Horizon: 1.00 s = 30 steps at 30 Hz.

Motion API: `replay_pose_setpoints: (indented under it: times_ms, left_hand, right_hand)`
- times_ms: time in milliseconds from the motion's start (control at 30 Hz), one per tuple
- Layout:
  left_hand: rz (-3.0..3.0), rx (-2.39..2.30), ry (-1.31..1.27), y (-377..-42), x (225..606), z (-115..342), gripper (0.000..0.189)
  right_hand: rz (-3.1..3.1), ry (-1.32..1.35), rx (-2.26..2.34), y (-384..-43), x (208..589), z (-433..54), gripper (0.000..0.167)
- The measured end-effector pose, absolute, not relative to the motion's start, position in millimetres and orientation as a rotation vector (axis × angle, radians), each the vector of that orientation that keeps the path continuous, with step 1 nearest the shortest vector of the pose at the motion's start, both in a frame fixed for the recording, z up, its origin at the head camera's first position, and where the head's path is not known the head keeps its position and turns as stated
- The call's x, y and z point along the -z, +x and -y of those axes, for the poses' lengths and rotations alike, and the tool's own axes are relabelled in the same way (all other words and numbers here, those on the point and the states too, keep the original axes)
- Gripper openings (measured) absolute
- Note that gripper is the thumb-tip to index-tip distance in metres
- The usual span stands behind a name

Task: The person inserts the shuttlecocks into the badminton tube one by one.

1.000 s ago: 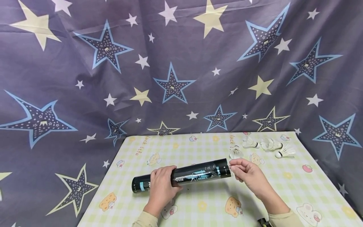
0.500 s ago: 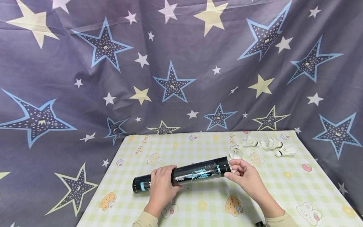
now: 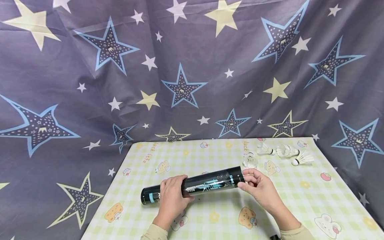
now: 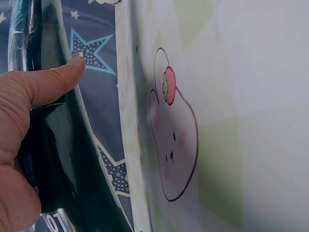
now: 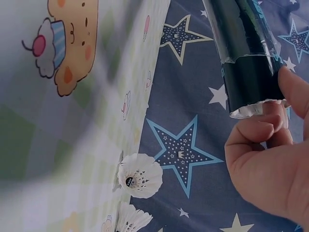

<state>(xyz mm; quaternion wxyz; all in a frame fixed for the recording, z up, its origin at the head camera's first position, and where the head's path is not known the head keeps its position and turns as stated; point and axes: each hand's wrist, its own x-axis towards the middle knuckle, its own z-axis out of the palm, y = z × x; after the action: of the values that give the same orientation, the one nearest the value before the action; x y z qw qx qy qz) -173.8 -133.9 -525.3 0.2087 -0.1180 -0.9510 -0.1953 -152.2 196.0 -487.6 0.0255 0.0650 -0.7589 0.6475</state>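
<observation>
A black shuttlecock tube (image 3: 210, 181) with blue print is held across the table, its right end raised slightly. My left hand (image 3: 172, 196) grips it around its left part; the thumb (image 4: 58, 79) lies along the tube in the left wrist view. My right hand (image 3: 261, 188) is at the tube's right end. Its thumb touches the outer wall near the rim, while curled fingers (image 5: 256, 133) reach to the mouth, with fingertips hidden inside. Something white shows at the mouth (image 5: 248, 110); I cannot tell whether the fingers pinch a shuttlecock there.
Behind the right hand stands one shuttlecock (image 3: 250, 161). Several more lie at the back right, including a white shuttlecock (image 3: 303, 158) on its side. A small black object (image 3: 274, 237) shows beside the right sleeve. A star-print curtain (image 3: 192, 83) hangs behind the table (image 3: 216, 220).
My right hand has moved slightly left onto the tube's end, its thumb now overlapping the rim. My left hand keeps its grip, and the tube has barely moved.
</observation>
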Motion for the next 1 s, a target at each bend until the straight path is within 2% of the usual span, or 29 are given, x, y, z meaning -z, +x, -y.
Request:
replay_pose_setpoints:
  times_ms: [367,833,1000]
  left_hand:
    - [2.647,0.554,-0.322,-171.2,528.5,133.1,0.087]
    - [2.659,0.566,-0.319,-170.5,530.6,135.0,0.088]
    - [2.659,0.568,-0.31,-169.7,532.4,137.8,0.089]
  right_hand:
    - [2.447,0.286,-2.088,-150.8,488.1,-196.8,0.043]
    - [2.471,0.262,-2.089,-149.6,487.7,-199.9,0.046]
    - [2.386,0.305,-2.081,-152.7,488.8,-211.8,0.042]
